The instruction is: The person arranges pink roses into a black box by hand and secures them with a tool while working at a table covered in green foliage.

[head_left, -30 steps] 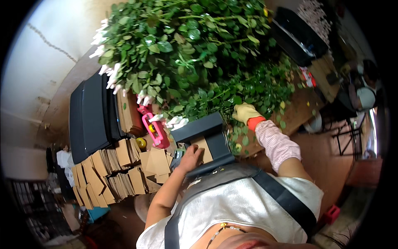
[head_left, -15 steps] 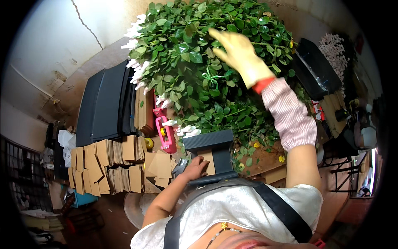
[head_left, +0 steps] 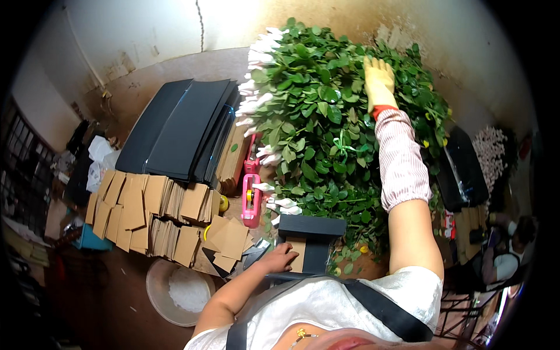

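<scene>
A high pile of leafy rose stems (head_left: 326, 116) lies across the table, the white-covered bud ends (head_left: 256, 87) all toward the left. My right hand (head_left: 379, 81), in a yellow rubber glove, reaches far over the pile. Its fingers are stretched out on the leaves at the back, with nothing visibly gripped. Close to my body stands a dark corrugated wrap (head_left: 315, 254), folded up at its far side. My bare left hand (head_left: 281, 258) rests with fingers extended on a cardboard piece (head_left: 297, 252) inside it. A green tie (head_left: 343, 146) shows among the leaves.
Dark sheets (head_left: 181, 128) are stacked at the left, behind rows of cardboard pieces (head_left: 134, 204). A pink tape dispenser (head_left: 251, 201) stands between them and the stems. On the floor sits a pale tub (head_left: 160, 294). Another person (head_left: 504, 262) is at the far right.
My right hand has stretched farther back over the stems, from the middle of the pile to its far part. My left hand remains on the cardboard. The view has shifted.
</scene>
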`<state>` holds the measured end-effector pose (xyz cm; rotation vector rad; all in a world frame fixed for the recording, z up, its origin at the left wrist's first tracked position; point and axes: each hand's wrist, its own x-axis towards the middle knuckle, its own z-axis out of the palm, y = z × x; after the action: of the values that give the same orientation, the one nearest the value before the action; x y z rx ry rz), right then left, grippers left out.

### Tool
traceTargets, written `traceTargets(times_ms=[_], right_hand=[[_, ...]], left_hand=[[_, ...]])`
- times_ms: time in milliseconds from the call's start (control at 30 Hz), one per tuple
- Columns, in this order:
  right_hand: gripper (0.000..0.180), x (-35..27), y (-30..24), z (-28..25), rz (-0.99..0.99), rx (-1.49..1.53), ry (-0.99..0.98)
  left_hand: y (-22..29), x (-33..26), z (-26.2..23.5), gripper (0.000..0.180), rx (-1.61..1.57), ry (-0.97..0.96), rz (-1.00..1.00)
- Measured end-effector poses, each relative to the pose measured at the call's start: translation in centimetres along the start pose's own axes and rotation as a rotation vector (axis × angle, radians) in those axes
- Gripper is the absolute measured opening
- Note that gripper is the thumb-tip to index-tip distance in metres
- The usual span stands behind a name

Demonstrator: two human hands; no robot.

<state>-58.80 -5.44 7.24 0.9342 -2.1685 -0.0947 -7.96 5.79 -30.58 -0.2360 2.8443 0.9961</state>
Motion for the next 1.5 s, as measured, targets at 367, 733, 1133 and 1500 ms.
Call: traceTargets(times_ms=[367,733,1133,1500], right_hand=[[0.033,-2.0,11.9,-9.4,-0.175,0.586,0.534],[0.048,-31.2,13.4,-19.1,-0.226,0.283,0.190],[0.061,-55.5,7.3,-5.6,-0.215,-0.262,-0.597],[0.066,-56.9,3.0,-6.0,-0.145,0.255,-0.806]], left_hand=[[-0.3,0.4,0.3,0.062,-0.003,-0.008,0.065],[-2.2,0.5,-0.7,0.058,-0.120,-0.080,0.090],[-5.6,1.2,-3.9,0.055,-1.004,-0.165,-0.505],[-2.0,1.7,-0.3,0.052,-0.377,0.063,-0.116]])
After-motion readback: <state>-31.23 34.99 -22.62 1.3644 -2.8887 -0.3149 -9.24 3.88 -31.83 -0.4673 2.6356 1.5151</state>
